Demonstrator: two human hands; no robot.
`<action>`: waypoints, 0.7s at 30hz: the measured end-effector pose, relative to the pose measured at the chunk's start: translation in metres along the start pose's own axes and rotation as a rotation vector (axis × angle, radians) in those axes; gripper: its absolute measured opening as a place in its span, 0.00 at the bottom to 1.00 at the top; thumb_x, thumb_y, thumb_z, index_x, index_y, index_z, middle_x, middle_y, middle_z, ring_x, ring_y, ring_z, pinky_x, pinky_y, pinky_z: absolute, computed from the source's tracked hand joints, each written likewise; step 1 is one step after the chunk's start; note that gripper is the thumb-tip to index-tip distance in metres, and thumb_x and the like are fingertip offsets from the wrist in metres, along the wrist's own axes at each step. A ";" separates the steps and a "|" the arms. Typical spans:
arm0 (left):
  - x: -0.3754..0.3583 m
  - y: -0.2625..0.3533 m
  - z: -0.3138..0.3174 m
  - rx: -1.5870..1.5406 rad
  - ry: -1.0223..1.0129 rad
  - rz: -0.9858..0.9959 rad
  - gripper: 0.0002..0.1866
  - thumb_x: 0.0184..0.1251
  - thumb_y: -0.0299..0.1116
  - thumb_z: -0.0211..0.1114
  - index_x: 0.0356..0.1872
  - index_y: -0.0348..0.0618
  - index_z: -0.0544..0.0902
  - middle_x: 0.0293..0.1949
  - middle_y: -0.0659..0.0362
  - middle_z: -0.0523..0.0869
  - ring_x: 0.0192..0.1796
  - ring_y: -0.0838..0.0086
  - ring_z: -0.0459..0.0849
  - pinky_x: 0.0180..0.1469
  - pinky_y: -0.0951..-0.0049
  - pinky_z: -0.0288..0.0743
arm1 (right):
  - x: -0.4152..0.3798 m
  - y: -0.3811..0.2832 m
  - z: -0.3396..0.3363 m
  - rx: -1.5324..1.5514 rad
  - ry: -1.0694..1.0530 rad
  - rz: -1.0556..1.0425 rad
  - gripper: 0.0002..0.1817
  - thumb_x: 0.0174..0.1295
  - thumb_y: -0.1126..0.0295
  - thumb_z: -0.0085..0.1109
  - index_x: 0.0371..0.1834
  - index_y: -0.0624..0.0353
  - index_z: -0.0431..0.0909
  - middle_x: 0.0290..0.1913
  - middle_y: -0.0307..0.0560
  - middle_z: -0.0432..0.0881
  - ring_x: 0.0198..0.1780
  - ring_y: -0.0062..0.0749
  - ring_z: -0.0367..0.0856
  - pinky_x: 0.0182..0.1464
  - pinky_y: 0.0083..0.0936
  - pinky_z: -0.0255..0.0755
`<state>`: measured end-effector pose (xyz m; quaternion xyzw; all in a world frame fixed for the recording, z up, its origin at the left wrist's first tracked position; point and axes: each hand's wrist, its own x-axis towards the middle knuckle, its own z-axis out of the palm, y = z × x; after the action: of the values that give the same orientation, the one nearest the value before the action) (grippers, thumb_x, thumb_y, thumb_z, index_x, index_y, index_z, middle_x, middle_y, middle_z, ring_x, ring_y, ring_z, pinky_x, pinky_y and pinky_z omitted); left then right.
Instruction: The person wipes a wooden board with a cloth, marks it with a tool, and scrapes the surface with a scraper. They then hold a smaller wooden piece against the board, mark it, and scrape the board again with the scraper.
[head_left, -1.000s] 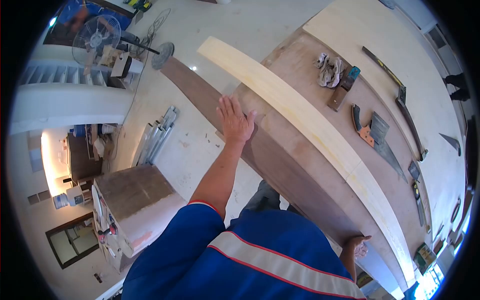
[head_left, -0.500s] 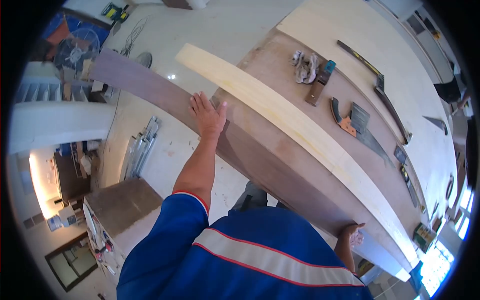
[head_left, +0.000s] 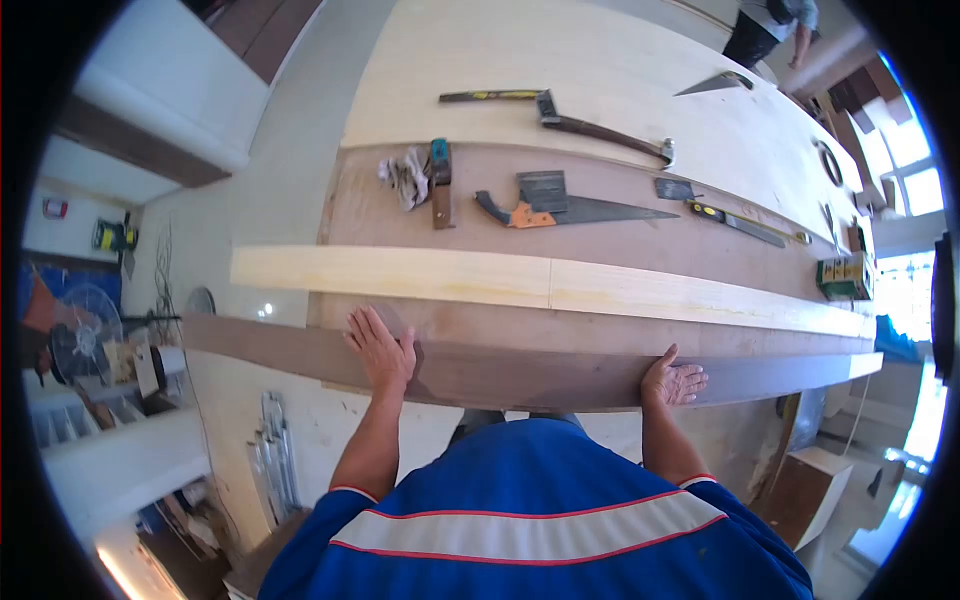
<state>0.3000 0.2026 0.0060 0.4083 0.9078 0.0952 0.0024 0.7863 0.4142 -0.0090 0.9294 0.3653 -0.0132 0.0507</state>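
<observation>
A long brown board (head_left: 530, 378) stands along the near edge of the workbench, its left end reaching past the bench. My left hand (head_left: 380, 350) lies flat over the board's top edge, fingers stretched out. Farther right, my right hand (head_left: 674, 383) rests against the same board with its palm partly turned up and fingers apart. Neither hand grips anything. Just beyond the board, a long pale wood strip (head_left: 420, 270) lies roughly parallel to it and also sticks out on the left.
On the bench lie a handsaw (head_left: 615, 211), a plane-like wooden tool (head_left: 442, 195), a crumpled cloth (head_left: 405, 178), a hammer (head_left: 610, 136) and a yellow-black knife (head_left: 735, 224). A green box (head_left: 845, 276) sits at right. Another person (head_left: 775, 30) stands beyond; a fan (head_left: 85, 325) is left.
My view has swung round, so the bench and board now run across the picture. My right hand shows more fully. Both hands are still against the board.
</observation>
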 end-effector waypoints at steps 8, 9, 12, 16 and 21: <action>-0.021 0.027 -0.020 -0.027 0.160 0.245 0.48 0.73 0.54 0.60 0.81 0.31 0.51 0.81 0.33 0.53 0.84 0.37 0.46 0.79 0.29 0.34 | -0.007 0.018 -0.019 0.181 -0.070 -0.187 0.54 0.74 0.28 0.30 0.85 0.66 0.45 0.87 0.61 0.41 0.88 0.53 0.36 0.84 0.56 0.34; -0.023 0.033 -0.015 -0.018 0.108 0.232 0.48 0.73 0.55 0.59 0.81 0.31 0.52 0.81 0.33 0.54 0.84 0.37 0.47 0.79 0.29 0.35 | -0.008 0.019 -0.018 0.140 -0.050 -0.208 0.53 0.74 0.28 0.30 0.85 0.65 0.45 0.87 0.60 0.41 0.88 0.52 0.35 0.84 0.56 0.34; -0.029 0.038 -0.008 0.015 -0.012 0.210 0.48 0.74 0.57 0.58 0.81 0.31 0.52 0.81 0.33 0.55 0.84 0.37 0.48 0.79 0.29 0.35 | -0.011 0.025 -0.018 0.065 -0.011 -0.264 0.52 0.75 0.30 0.32 0.85 0.65 0.45 0.88 0.59 0.41 0.88 0.50 0.35 0.84 0.55 0.34; -0.022 0.038 -0.004 0.026 0.081 0.225 0.47 0.73 0.57 0.58 0.80 0.32 0.54 0.80 0.34 0.57 0.83 0.37 0.49 0.79 0.28 0.37 | -0.007 0.022 -0.014 0.108 -0.016 -0.280 0.52 0.75 0.30 0.32 0.85 0.65 0.45 0.88 0.58 0.41 0.88 0.49 0.35 0.84 0.56 0.34; -0.020 0.037 0.010 0.037 0.098 0.178 0.46 0.72 0.56 0.60 0.80 0.34 0.56 0.79 0.35 0.59 0.83 0.38 0.52 0.78 0.28 0.39 | 0.002 0.031 -0.014 0.138 -0.040 -0.251 0.52 0.75 0.29 0.31 0.85 0.64 0.45 0.88 0.58 0.40 0.88 0.49 0.35 0.84 0.56 0.34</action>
<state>0.3418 0.2134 0.0008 0.4822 0.8686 0.0980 -0.0583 0.8080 0.3945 0.0077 0.8772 0.4759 -0.0629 -0.0082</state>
